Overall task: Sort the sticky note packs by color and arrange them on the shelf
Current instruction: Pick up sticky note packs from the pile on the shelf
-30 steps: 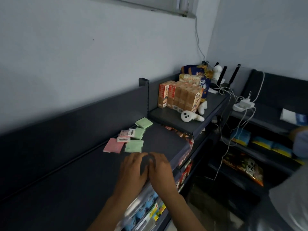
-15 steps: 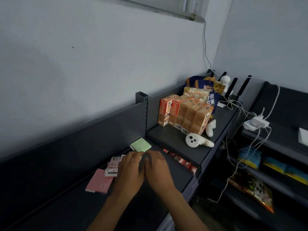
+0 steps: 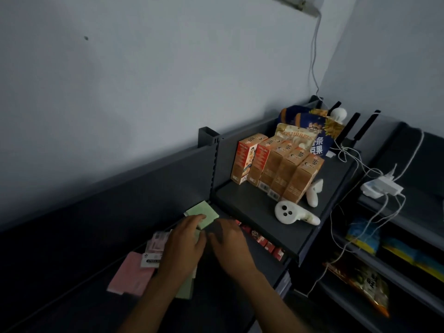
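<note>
While both bare hands reach side by side over the dark grey metal shelf (image 3: 72,272), I see the left hand (image 3: 183,246) lying palm down with its fingers stretched forward, the fingertips resting on the near edge of a pale green square sticky note pack (image 3: 204,213) that sits at the back of the shelf, close to the upright post. Its fingers look straight rather than curled, so it touches the pack without gripping it. The right hand (image 3: 228,243) lies just beside it, thumb nearly meeting the left thumb, fingers loosely extended over bare shelf; whether they press down I cannot tell through the blur.

Left of the left hand, a flat pink square sticky note pack (image 3: 127,275) lies on the shelf, with a white-labelled pink pack (image 3: 152,258) overlapping its far corner and another pinkish wrapped pack (image 3: 158,240) just behind. A second pale green pack (image 3: 185,288) shows partly from under the left wrist.

On the raised shelf section to the right stands a row of orange cardboard cartons (image 3: 276,169), with blue and beige snack bags (image 3: 310,131) behind and two white plastic handheld controllers (image 3: 292,213) in front. White cables and a white power adapter (image 3: 382,187) hang near the corner.
</note>
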Demonstrator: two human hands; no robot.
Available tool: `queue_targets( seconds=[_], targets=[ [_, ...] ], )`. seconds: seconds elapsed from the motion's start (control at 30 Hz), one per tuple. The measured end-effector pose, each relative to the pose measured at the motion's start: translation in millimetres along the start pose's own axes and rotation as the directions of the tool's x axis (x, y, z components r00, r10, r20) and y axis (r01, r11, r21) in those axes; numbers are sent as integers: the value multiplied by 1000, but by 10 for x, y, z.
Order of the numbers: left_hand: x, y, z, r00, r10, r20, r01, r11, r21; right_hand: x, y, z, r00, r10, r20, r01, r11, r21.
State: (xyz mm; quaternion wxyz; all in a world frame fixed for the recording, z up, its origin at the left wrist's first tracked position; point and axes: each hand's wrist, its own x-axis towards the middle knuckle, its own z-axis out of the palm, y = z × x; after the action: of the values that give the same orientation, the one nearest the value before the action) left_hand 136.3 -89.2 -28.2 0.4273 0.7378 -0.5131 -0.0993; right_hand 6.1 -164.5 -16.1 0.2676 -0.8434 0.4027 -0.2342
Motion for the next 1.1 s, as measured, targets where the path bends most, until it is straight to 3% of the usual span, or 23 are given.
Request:
queue_targets(
  seconds=[0.17, 0.37, 0.53, 0.63, 0.7, 0.77, 0.83, 0.9, 1.1],
  targets=[
    [75, -117, -10, 992, -121, 20, 123, 990, -76, 319, -39, 154, 998, 56, 39, -53, 996, -75],
    [138, -133, -83, 982, -184, -53, 182, 983, -39, 716, -5, 421, 983, 161, 89, -143, 973, -179],
    [213, -144, -126, 978, -192, -78, 190, 981, -32, 762, 74, 434, 985, 158, 73, -142, 971, -194],
    [223, -131, -90, 971, -210, -118, 206, 977, -50, 721, 72, 298, 982, 190, 22, -189, 981, -46],
    [233, -104, -52, 970, -208, -129, 202, 978, -60, 690, 34, 157, 970, 243, 8, -241, 954, 179],
    [251, -66, 0, 972, -203, -117, 196, 978, -67, 656, -13, 15, 936, 328, 127, -345, 791, 505],
    [269, -9, 58, 975, -200, -100, 194, 979, -69, 605, -49, -121, 898, 325, 296, -435, 569, 697],
    [282, 54, 125, 978, -179, -105, 173, 983, -68, 549, -28, -200, 900, 267, 345, -436, 510, 741],
    [256, 226, 269, 961, -207, -183, 192, 977, -97, 405, 179, -283, 937, 200, 288, -350, 562, 749]
  ],
)
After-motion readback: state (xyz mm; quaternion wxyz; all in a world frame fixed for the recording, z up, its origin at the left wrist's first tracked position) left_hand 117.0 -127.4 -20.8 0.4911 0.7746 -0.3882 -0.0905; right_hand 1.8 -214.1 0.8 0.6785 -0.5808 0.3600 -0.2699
